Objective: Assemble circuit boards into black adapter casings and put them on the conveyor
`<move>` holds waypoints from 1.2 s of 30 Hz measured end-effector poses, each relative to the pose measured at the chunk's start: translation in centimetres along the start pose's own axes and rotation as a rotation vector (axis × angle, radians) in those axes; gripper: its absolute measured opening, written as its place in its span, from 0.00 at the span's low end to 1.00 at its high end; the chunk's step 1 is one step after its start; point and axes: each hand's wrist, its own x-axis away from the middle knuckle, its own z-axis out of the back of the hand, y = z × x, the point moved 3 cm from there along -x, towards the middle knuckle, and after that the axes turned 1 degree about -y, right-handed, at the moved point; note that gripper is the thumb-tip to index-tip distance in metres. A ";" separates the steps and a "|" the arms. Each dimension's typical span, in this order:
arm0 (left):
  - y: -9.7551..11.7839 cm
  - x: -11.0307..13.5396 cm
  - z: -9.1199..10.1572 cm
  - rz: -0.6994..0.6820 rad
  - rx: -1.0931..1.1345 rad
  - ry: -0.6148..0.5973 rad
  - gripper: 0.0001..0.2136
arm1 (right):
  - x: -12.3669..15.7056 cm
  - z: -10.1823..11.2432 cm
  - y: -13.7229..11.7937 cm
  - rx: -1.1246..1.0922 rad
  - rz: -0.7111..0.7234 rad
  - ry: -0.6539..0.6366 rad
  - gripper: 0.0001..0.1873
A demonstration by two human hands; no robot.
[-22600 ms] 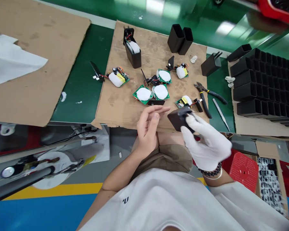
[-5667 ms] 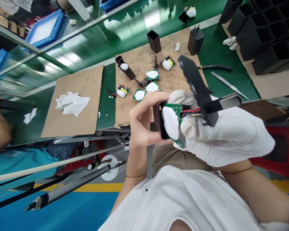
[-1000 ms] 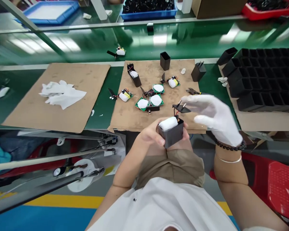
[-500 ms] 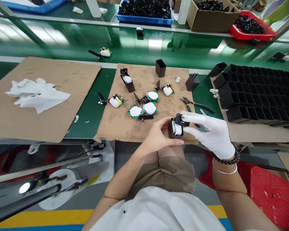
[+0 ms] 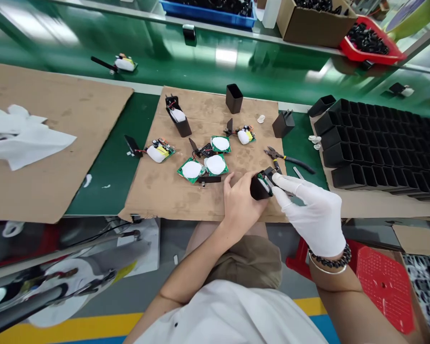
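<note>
My bare left hand (image 5: 239, 204) is wrapped round a black charger housing (image 5: 259, 188) low over the near edge of the cardboard mat (image 5: 172, 186). A green circuit board with white filler shows at the housing's open end. My white-gloved right hand (image 5: 312, 212) pinches the black plug cap (image 5: 272, 174) at that open end, fingers pressed against it. On the mat beyond lie several green boards topped with white pads (image 5: 215, 164), some with wired plug caps, and another filled housing (image 5: 179, 120).
An empty black housing (image 5: 234, 98) and a plugged one (image 5: 283, 123) stand at the mat's far side. Cutters (image 5: 288, 158) and tweezers lie right of my hands. Rows of black housings (image 5: 383, 143) fill the right. A second cardboard sheet with white cloth (image 5: 17, 136) lies left.
My hands have lowered the housing from in front of me to the mat's near edge. The right hand came back from open air onto the plug cap.
</note>
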 end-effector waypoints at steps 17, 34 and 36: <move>-0.8 0.4 0.0 -0.110 0.086 -0.001 0.23 | 0.3 -1.7 0.5 -0.143 -0.136 -0.148 0.10; -3.6 4.8 6.8 -0.201 0.134 0.106 0.15 | 2.0 -3.3 0.0 -0.196 0.039 0.024 0.18; -3.4 4.6 6.8 -0.169 0.185 0.110 0.13 | 2.1 -3.1 -0.1 -0.174 0.026 0.041 0.18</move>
